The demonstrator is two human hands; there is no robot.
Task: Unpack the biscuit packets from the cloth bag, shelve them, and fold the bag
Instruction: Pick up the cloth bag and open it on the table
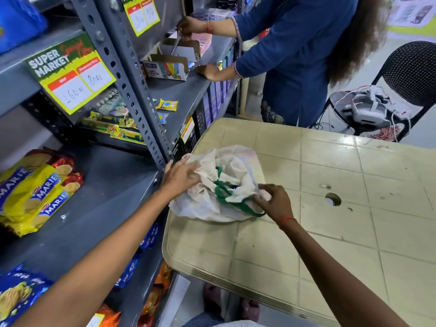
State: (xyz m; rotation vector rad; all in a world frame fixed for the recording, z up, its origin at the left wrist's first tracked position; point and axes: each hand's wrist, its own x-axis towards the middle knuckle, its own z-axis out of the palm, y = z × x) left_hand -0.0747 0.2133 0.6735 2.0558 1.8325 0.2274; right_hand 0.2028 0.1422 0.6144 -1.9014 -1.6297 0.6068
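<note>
Folding step: flattening the crumpled cloth bag [219, 185] on the table's [330, 208] near-left corner looked like the job; smoothing out its wrinkles first would give a neater fold.
Left hand [180, 177]: lay open, palm down, fingers spread on the bag's left side.
Right hand [273, 199]: fingers curled, pinching the cloth beside the green handles [226, 197].
Biscuit packets [35, 190]: stacked on the grey shelf [106, 185], left of the table.

Crumpled white cloth bag [221, 185] with green handles [226, 197] lying on the beige tiled surface [330, 208], left hand [180, 177] pressing its far edge, right hand [274, 201] pinching cloth near a handle, Marie biscuit packets [35, 192] sitting on the grey shelf [106, 197] beside it
</note>
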